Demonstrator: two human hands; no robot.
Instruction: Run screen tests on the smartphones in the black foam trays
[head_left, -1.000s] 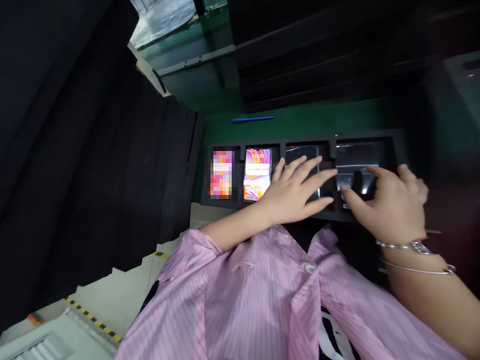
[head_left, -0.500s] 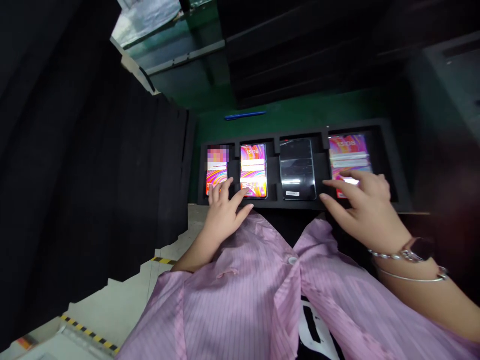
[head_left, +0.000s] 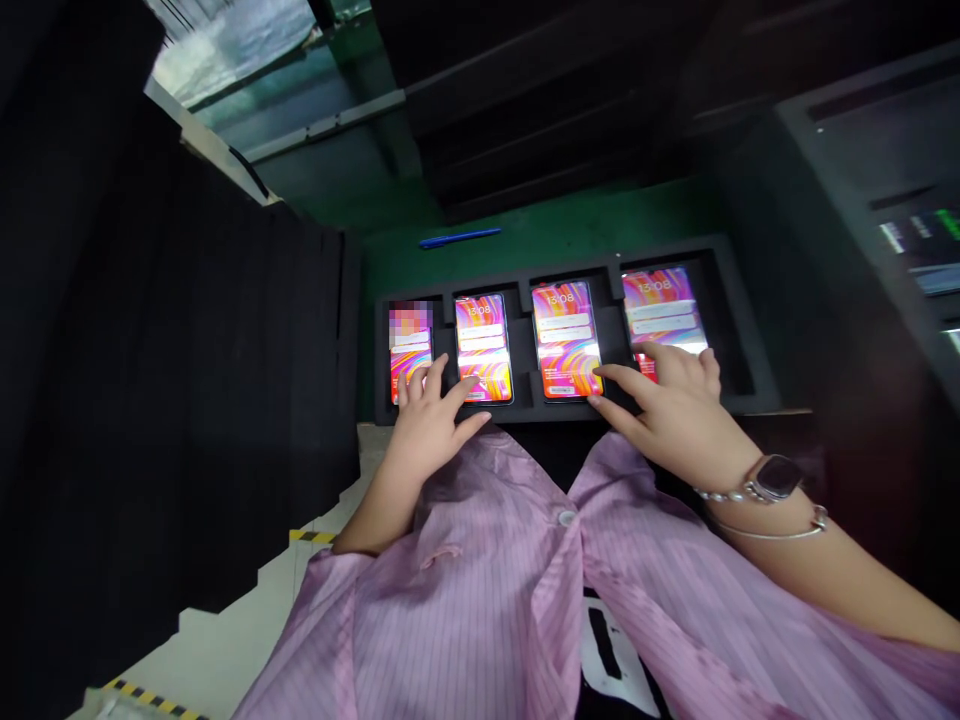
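Note:
Several smartphones lie face up in a row in a black tray, every screen lit. My left hand is open, its fingers spread over the gap between the far-left phone and the second phone. Its index fingertip lies at the second phone's lower edge. My right hand is open too. Its index fingertip and thumb reach the lower right edge of the third phone, while the other fingers cover the bottom of the far-right phone. Neither hand grips anything.
A blue pen lies on the green work surface behind the tray. Dark curtains hang on the left. At the far right stands a dark grey panel with a partly lit display.
The third phone's screen has gone from dark to lit. My right hand has moved left to that phone's edge. The view has shifted, bringing the display at the right into sight.

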